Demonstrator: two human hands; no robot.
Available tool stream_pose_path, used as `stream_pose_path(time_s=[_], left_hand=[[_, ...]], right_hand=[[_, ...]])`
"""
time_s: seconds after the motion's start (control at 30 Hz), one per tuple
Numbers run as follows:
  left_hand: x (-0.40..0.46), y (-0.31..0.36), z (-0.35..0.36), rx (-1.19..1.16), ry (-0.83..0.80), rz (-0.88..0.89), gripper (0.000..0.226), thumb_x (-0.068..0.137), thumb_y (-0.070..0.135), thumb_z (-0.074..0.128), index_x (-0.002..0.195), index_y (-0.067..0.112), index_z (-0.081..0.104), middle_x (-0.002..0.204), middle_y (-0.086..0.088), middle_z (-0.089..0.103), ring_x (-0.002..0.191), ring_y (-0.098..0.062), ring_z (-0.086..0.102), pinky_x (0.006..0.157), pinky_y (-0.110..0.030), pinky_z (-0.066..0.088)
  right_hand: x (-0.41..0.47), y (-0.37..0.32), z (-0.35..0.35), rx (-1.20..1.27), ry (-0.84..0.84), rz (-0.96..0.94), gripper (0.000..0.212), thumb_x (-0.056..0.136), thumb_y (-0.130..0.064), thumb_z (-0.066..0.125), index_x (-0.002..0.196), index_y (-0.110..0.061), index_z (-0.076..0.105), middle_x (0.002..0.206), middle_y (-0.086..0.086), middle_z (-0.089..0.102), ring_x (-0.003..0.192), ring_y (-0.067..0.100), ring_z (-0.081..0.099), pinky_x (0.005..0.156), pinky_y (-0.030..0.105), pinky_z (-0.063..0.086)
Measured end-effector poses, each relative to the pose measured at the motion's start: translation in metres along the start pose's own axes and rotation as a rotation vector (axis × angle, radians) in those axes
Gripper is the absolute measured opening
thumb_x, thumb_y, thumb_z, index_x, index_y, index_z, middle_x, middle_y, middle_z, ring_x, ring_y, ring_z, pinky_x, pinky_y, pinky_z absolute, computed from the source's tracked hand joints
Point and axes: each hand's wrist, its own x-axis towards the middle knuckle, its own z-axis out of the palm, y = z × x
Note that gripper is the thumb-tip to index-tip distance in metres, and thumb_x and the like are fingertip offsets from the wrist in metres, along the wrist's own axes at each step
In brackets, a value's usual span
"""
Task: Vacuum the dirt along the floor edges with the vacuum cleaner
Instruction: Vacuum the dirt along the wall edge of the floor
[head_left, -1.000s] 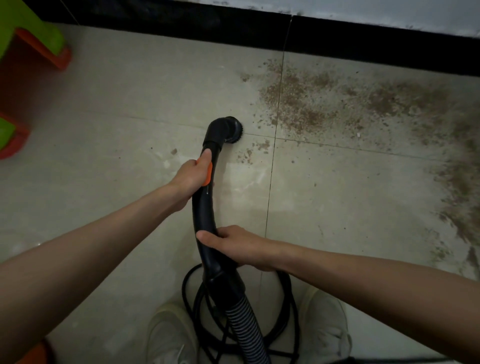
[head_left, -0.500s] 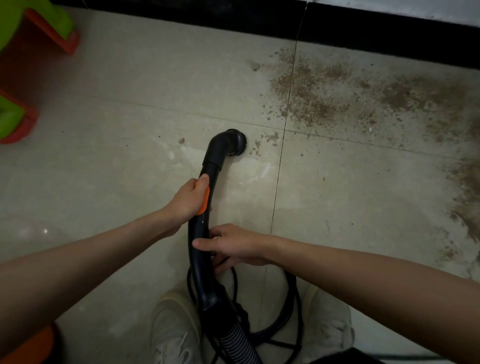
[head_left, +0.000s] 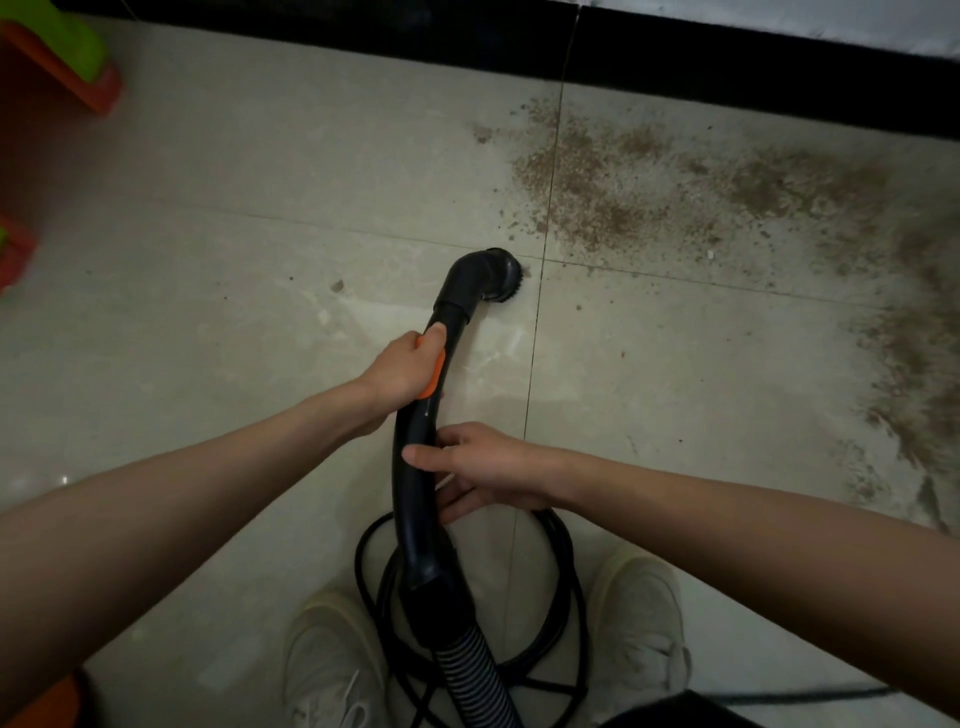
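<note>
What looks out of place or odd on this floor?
Brown dirt is strewn across the tiles beside the black skirting, continuing down the right edge. Loose black cable lies coiled between the person's shoes, under the vacuum wand.

This looks like a room in a home, seen from above at the edge of its floor. The floor is laid with large pale glossy tiles, with thin grout lines between them. Along the far side runs a black skirting band, and above it a strip of light wall. At the far left stands a piece of green and orange plastic furniture, bright like a child's stool or chair, though only part of it shows. Brown dirt lies scattered over the tiles at the far right, near the skirting. The light is dim.
</note>
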Motion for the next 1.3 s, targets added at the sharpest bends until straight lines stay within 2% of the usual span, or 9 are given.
stream_pose_path(time_s=[0.13,0.3,0.4,0.57,0.67,0.83,0.97,1.13,1.3], left_hand=[[0.006,0.008,0.008,-0.018,-0.051,0.004,0.044,0.101,0.046,0.030,0.104,0.008,0.051,0.078,-0.008,0.059,0.067,-0.019,0.057,0.059,-0.028,0.044],[0.012,0.011,0.010,-0.093,-0.013,0.000,0.042,0.100,0.046,0.031,0.099,0.009,0.052,0.077,-0.008,0.057,0.067,-0.018,0.056,0.060,-0.028,0.045],[0.016,0.007,-0.011,-0.227,0.089,-0.037,0.040,0.100,0.046,0.032,0.091,0.013,0.052,0.072,-0.007,0.056,0.062,-0.018,0.054,0.058,-0.028,0.045],[0.008,-0.018,-0.060,-0.428,0.302,-0.111,0.039,0.098,0.046,0.035,0.089,0.013,0.053,0.069,-0.008,0.056,0.060,-0.020,0.053,0.058,-0.029,0.045],[-0.006,-0.040,-0.079,-0.507,0.407,-0.148,0.036,0.097,0.045,0.035,0.086,0.016,0.052,0.070,-0.009,0.055,0.060,-0.020,0.051,0.057,-0.030,0.043],[-0.029,-0.069,-0.097,-0.628,0.599,-0.228,0.033,0.096,0.042,0.038,0.081,0.016,0.051,0.067,-0.009,0.054,0.059,-0.021,0.051,0.057,-0.030,0.042],[-0.040,-0.085,-0.110,-0.687,0.702,-0.304,0.033,0.098,0.040,0.039,0.079,0.014,0.049,0.067,-0.009,0.054,0.058,-0.021,0.051,0.055,-0.029,0.042],[-0.041,-0.091,-0.116,-0.683,0.682,-0.337,0.034,0.098,0.042,0.037,0.080,0.015,0.048,0.070,-0.009,0.055,0.061,-0.021,0.053,0.060,-0.031,0.045],[-0.036,-0.080,-0.100,-0.615,0.615,-0.319,0.034,0.098,0.040,0.037,0.080,0.014,0.050,0.069,-0.010,0.055,0.060,-0.021,0.053,0.057,-0.029,0.045]], right_hand=[[-0.002,-0.001,-0.010,0.003,0.036,-0.009,0.024,0.101,-0.027,0.052,0.116,-0.007,0.051,0.114,0.016,0.063,0.109,0.037,0.065,0.093,0.041,0.055],[0.002,-0.005,-0.012,-0.029,0.089,-0.044,0.021,0.101,-0.029,0.051,0.110,-0.010,0.053,0.106,0.013,0.065,0.105,0.035,0.067,0.091,0.041,0.056],[0.014,-0.015,-0.003,-0.139,0.162,-0.096,0.034,0.101,-0.036,0.050,0.118,-0.007,0.055,0.111,0.015,0.066,0.102,0.032,0.068,0.091,0.040,0.056],[0.032,-0.013,0.031,-0.367,0.101,-0.133,0.046,0.098,-0.048,0.048,0.121,-0.009,0.055,0.113,0.011,0.064,0.096,0.023,0.062,0.088,0.034,0.050],[0.042,-0.007,0.053,-0.479,0.080,-0.199,0.049,0.099,-0.051,0.044,0.125,-0.010,0.050,0.119,0.012,0.062,0.104,0.027,0.061,0.092,0.038,0.049],[0.055,-0.010,0.073,-0.655,-0.013,-0.253,0.040,0.100,-0.053,0.038,0.111,-0.016,0.047,0.101,0.001,0.054,0.090,0.021,0.054,0.070,0.030,0.037],[0.062,-0.016,0.086,-0.725,-0.064,-0.282,0.039,0.101,-0.053,0.035,0.105,-0.017,0.047,0.098,0.003,0.054,0.086,0.021,0.054,0.065,0.031,0.035],[0.060,-0.019,0.094,-0.764,-0.055,-0.270,0.046,0.100,-0.054,0.035,0.112,-0.012,0.051,0.101,0.005,0.054,0.088,0.023,0.054,0.070,0.030,0.035],[0.049,-0.020,0.078,-0.789,-0.070,-0.261,0.038,0.101,-0.050,0.037,0.095,-0.013,0.047,0.092,0.004,0.053,0.085,0.022,0.052,0.069,0.031,0.034]])
